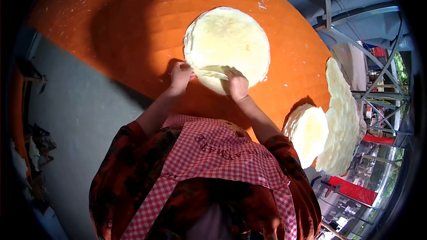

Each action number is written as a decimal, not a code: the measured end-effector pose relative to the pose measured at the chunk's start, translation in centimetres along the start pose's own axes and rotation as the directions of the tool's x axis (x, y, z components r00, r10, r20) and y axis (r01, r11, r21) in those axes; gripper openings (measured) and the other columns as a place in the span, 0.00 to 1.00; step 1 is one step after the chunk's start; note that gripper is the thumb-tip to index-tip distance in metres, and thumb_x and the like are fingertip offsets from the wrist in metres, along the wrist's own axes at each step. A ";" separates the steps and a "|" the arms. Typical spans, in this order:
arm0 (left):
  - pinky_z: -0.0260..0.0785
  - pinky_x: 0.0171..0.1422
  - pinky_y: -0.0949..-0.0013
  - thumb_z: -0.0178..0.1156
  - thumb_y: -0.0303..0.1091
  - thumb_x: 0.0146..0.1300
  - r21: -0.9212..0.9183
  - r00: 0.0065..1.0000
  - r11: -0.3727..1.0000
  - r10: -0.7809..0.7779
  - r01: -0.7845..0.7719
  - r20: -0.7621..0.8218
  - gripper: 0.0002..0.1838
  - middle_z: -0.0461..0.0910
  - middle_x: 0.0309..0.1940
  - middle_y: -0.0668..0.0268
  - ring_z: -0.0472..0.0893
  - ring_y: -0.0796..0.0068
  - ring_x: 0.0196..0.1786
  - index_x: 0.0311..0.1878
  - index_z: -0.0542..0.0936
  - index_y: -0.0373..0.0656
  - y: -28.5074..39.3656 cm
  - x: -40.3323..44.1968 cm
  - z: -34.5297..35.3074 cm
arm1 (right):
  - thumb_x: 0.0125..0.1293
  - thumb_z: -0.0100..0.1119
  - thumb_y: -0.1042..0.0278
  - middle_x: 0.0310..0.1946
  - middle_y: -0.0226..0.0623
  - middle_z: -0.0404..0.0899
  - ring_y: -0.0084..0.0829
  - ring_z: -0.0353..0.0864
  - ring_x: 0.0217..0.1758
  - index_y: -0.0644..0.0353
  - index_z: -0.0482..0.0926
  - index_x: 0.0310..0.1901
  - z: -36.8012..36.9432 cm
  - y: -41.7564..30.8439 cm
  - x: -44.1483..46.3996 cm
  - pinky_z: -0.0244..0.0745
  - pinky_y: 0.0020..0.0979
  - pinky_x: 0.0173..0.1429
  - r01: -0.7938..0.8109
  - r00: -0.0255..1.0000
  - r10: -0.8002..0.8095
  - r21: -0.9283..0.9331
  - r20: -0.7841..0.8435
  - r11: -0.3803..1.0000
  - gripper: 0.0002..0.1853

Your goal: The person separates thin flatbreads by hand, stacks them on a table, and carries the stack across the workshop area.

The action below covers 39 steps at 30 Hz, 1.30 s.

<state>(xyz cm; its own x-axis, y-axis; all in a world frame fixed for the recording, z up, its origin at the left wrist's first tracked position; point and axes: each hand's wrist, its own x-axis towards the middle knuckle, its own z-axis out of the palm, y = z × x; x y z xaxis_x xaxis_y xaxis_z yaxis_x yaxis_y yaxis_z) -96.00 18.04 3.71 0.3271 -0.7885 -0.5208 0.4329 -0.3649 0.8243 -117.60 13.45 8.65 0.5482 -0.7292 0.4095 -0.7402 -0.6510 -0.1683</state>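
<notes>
A stack of round, pale flatbreads (229, 35) lies on an orange cloth in front of me. At the stack's near left edge, my left hand (181, 74) pinches the rim of the top flatbread. My right hand (237, 83) is closed on the same flatbread's near edge, a little to the right. Between the two hands that edge is lifted and folded, with a shadowed gap behind it. The fingertips of my right hand are partly hidden by the hand itself.
A smaller flatbread stack (307, 135) stands on the right, beside a large spread of overlapping flatbreads (340, 129). White crumbs dot the orange cloth (284, 40). Grey floor (75, 93) shows at the left, and metal frame bars (378, 69) rise beyond the right edge.
</notes>
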 end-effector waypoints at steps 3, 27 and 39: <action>0.80 0.43 0.66 0.57 0.27 0.62 -0.070 0.987 0.989 -0.126 0.133 0.103 0.10 0.78 0.39 0.60 0.82 0.65 0.38 0.46 0.70 0.38 -0.4 -0.6 0.2 | 0.49 0.66 0.64 0.39 0.40 0.83 0.40 0.83 0.37 0.54 0.82 0.40 -2.2 -0.1 0.8 0.80 0.38 0.41 -0.202 0.956 0.208 -0.053 0.208 0.978 0.14; 0.73 0.43 0.73 0.58 0.22 0.59 0.032 0.967 0.974 0.225 -0.223 -0.122 0.18 0.75 0.42 0.66 0.76 0.75 0.42 0.52 0.70 0.42 -4.5 2.0 0.1 | 0.58 0.58 0.72 0.30 0.51 0.81 0.48 0.82 0.33 0.58 0.83 0.41 -16.5 2.5 13.3 0.77 0.42 0.38 -0.067 0.998 0.068 -0.166 0.001 0.984 0.10; 0.77 0.50 0.61 0.56 0.28 0.62 -0.345 0.964 0.919 -0.111 0.192 0.240 0.12 0.76 0.42 0.62 0.79 0.66 0.43 0.48 0.70 0.43 -1.5 0.4 0.9 | 0.51 0.67 0.60 0.58 0.43 0.74 0.44 0.71 0.62 0.59 0.75 0.56 -0.3 -0.9 0.4 0.71 0.42 0.60 -0.045 0.980 0.052 -0.037 0.195 0.998 0.28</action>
<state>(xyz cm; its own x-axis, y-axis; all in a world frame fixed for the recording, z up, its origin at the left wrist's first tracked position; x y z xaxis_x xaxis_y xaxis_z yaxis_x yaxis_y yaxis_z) -97.27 17.89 2.47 0.0653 -0.8388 -0.5405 0.7505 -0.3157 0.5806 -116.84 13.78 9.26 0.5745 -0.7889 0.2179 -0.7781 -0.6091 -0.1535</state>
